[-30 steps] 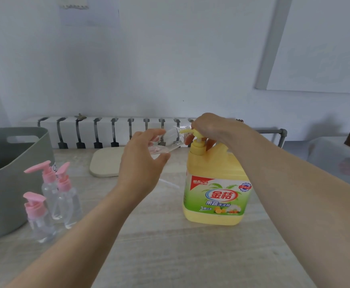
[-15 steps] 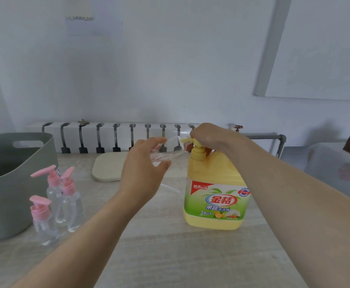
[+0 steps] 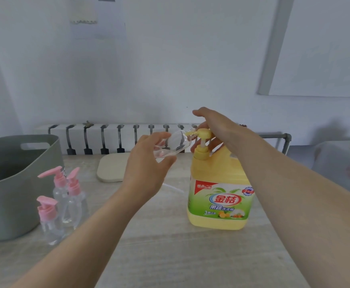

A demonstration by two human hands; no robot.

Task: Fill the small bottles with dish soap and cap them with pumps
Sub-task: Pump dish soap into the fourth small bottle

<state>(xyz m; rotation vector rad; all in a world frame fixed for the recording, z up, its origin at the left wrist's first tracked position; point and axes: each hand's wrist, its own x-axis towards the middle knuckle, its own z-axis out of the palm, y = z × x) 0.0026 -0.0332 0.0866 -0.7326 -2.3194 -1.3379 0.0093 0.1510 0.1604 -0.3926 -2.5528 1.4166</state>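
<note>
Right hand [image 3: 215, 126] rose; left hand [image 3: 147, 165] holds one bottle [image 3: 175, 143]; three capped bottles [image 3: 73, 206] stand.

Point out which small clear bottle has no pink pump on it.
The bottle in the left hand, tilted with its mouth at the yellow spout; the three bottles by the grey basket all carry pink pumps.
</note>
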